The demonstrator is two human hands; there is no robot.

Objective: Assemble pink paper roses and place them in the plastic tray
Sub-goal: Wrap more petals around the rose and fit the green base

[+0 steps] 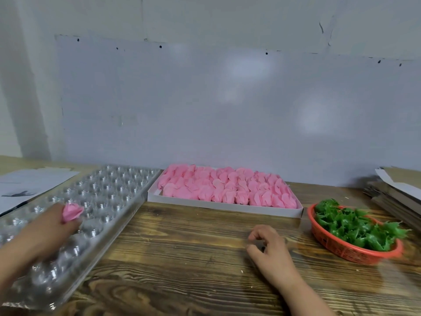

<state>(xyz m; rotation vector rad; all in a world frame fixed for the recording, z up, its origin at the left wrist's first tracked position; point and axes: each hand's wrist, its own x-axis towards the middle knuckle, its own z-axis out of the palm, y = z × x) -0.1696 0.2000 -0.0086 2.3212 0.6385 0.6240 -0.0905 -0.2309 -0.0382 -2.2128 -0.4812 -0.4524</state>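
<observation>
Left hand (49, 226) over the clear plastic tray (109, 192), fingers pinching a pink rose (71, 212). Right hand (270, 249) on the wooden table (182, 258), fingers loosely curled, empty. No readable writing.

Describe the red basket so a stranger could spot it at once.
Start at the white box of pink petals at the back of the wooden table. Just right of it sits the red basket, the only mesh container, filled with green leaves.
</observation>
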